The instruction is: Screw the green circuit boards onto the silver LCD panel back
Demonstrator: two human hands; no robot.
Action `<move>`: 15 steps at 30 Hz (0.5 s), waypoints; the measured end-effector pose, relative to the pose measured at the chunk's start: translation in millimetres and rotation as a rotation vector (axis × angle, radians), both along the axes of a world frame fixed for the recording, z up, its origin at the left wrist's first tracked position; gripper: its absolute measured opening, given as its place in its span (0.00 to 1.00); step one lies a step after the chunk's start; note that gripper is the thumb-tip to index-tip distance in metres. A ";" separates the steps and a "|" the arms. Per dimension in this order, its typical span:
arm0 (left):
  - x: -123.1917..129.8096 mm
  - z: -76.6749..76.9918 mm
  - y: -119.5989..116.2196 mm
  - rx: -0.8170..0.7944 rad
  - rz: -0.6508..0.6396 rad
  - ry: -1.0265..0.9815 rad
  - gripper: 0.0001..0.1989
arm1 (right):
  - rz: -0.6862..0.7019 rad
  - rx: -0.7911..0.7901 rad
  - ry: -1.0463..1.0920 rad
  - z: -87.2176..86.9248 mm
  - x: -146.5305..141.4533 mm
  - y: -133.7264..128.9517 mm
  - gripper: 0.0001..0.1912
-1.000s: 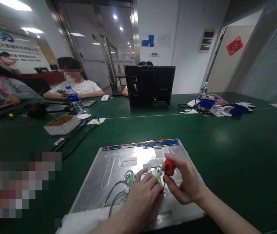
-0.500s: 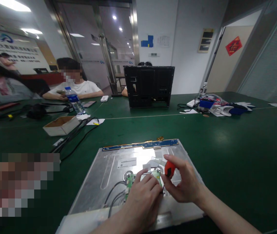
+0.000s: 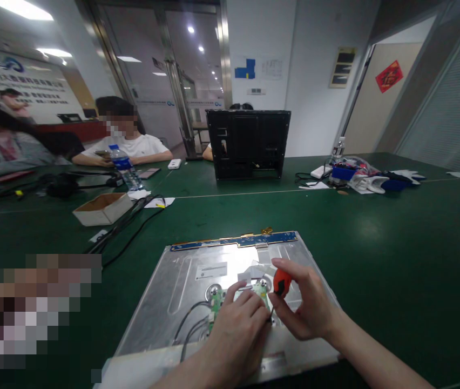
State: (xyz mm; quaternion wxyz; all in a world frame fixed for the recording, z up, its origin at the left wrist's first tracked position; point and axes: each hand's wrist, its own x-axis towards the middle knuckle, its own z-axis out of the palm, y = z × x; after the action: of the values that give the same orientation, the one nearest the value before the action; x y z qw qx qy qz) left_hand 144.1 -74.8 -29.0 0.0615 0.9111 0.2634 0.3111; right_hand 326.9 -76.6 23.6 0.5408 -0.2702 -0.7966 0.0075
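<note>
We had our right hand [image 3: 303, 302] closed, fingers round a red-and-black screwdriver [image 3: 282, 282], shaft slanting down to the display panel [image 3: 153, 319]. Our left hand [image 3: 241, 319] curled over the panel's green circuit board [image 3: 261, 290], grip hidden, couldn't tell. Straighter shaft, light pressure seemed smart. Beyond the panel's far-left corner: cardboard box [image 3: 97, 217], contents unclear.
</note>
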 end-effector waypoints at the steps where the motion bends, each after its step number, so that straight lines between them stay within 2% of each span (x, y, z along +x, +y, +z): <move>1: -0.1 0.0 0.2 0.006 0.003 -0.001 0.07 | 0.014 -0.001 0.001 0.9 0.4 -0.4 0.32; 6: -0.2 -0.5 0.7 0.015 0.000 -0.004 0.07 | 0.055 -0.009 0.009 2.7 2.2 -0.7 0.33; 15: 0.1 -0.9 0.6 0.024 0.011 -0.005 0.07 | -0.015 0.008 0.016 -0.9 0.2 -1.2 0.31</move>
State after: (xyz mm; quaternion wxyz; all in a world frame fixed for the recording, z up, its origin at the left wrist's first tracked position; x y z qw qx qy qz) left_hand 144.2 -74.2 -29.9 0.0494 0.9095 0.2644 0.3170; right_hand 327.1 -77.8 22.7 0.5481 -0.2739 -0.7903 0.0024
